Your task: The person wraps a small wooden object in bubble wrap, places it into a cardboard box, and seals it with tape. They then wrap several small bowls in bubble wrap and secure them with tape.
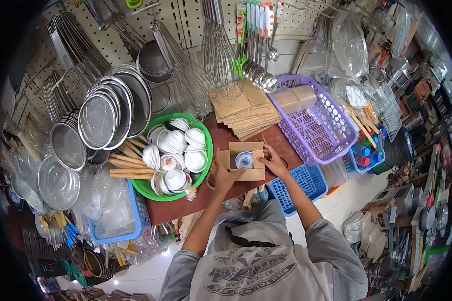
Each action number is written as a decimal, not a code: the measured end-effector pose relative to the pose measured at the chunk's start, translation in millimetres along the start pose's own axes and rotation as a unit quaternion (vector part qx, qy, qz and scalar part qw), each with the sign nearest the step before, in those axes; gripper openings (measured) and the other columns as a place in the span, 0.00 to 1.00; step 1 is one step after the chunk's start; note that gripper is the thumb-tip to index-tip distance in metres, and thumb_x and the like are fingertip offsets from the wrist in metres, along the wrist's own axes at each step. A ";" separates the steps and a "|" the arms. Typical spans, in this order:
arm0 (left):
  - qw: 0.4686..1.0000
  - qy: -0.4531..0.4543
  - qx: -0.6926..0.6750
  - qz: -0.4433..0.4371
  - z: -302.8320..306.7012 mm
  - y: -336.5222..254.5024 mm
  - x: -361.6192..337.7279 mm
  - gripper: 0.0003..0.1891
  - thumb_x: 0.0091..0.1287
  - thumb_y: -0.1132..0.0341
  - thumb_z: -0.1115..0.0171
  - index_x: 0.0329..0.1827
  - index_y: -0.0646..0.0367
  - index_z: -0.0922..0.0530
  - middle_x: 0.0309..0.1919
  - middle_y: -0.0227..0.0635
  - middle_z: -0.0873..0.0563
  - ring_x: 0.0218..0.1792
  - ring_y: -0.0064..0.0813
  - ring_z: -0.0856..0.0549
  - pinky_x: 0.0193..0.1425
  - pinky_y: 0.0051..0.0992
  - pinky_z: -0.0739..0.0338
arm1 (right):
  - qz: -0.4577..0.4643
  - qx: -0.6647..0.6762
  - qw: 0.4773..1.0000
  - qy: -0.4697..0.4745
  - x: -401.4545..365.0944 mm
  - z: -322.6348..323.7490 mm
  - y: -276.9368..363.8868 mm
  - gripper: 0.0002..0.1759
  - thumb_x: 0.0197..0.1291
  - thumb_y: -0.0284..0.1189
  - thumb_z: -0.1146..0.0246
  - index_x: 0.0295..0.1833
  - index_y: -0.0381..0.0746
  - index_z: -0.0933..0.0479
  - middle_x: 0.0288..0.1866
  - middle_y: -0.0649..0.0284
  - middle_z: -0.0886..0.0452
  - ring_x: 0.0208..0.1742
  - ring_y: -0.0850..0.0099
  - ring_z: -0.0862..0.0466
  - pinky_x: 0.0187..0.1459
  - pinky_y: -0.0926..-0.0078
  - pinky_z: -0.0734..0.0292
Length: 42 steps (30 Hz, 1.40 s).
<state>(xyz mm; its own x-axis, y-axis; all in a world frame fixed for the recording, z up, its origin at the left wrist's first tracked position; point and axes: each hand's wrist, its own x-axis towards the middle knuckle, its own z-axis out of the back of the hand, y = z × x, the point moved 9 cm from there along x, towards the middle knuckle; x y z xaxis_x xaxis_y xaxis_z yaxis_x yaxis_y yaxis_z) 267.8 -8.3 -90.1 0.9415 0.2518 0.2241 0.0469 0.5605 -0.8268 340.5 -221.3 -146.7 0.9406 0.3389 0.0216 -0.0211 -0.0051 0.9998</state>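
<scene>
A small open cardboard box [254,175] stands on the reddish-brown tabletop [211,200] in front of me, flaps spread. Inside it lies a small white bowl [244,160] with a blue floral pattern. My left hand [224,174] grips the box's left side, thumb over the near edge by the bowl. On the opposite side, my right hand [272,162] holds the right wall, with fingers at the flap. Left of the box, a green basin [209,163] holds several small white bowls [173,142], some flower-patterned. Behind the box is a stack of flattened cardboard boxes [246,108].
A purple basket [314,128] with a brown paper-like bundle [295,99] sits at the back right. Blue baskets [299,185] flank the table's near side. Strainers [99,120], whisks [218,55] and ladles [260,75] hang from the pegboard. Wooden handles [130,170] stick out beside the basin.
</scene>
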 end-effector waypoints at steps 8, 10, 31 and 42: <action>0.992 -0.012 0.052 -0.113 5.9 -42.3 -9.6 0.48 0.53 0.55 0.22 0.75 0.54 0.40 0.68 0.47 0.31 0.62 0.53 0.33 0.69 0.51 0.42 | -0.090 -0.007 0.996 -0.010 -3.8 1.9 10.0 0.41 0.62 0.28 0.30 0.77 0.40 0.42 0.63 0.58 0.24 0.63 0.69 0.26 0.66 0.69 0.31; 0.989 0.037 0.091 -0.111 -3.8 -40.5 -11.9 0.43 0.56 0.54 0.25 0.74 0.53 0.37 0.66 0.41 0.27 0.62 0.52 0.32 0.69 0.50 0.42 | -0.101 -0.009 0.995 -0.010 -4.6 1.2 10.8 0.41 0.62 0.28 0.30 0.77 0.41 0.43 0.63 0.58 0.24 0.64 0.68 0.26 0.66 0.68 0.31; 0.996 0.046 -0.055 -0.054 -0.9 -11.0 4.8 0.33 0.63 0.65 0.28 0.71 0.51 0.32 0.50 0.38 0.18 0.46 0.33 0.24 0.55 0.35 0.31 | -0.074 0.055 0.991 0.097 -11.1 -1.7 15.2 0.28 0.71 0.23 0.43 0.75 0.43 0.35 0.65 0.59 0.24 0.64 0.71 0.22 0.57 0.72 0.20; 0.998 -0.001 -0.061 -0.013 -6.2 1.8 6.5 0.14 0.60 0.72 0.27 0.46 0.61 0.22 0.38 0.34 0.30 0.32 0.26 0.25 0.37 0.26 0.25 | -0.133 -0.087 0.987 0.001 -19.4 10.9 23.9 0.17 0.66 0.37 0.34 0.58 0.45 0.22 0.53 0.65 0.16 0.48 0.75 0.17 0.47 0.72 0.20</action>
<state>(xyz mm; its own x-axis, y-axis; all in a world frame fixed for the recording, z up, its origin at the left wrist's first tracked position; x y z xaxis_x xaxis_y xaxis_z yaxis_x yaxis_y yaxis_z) 276.1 -10.6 -93.3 0.9389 0.2395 0.2470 0.1117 0.4669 -0.8773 325.5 -238.2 -123.2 0.9203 0.3080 -0.2414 0.1683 0.2453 0.9547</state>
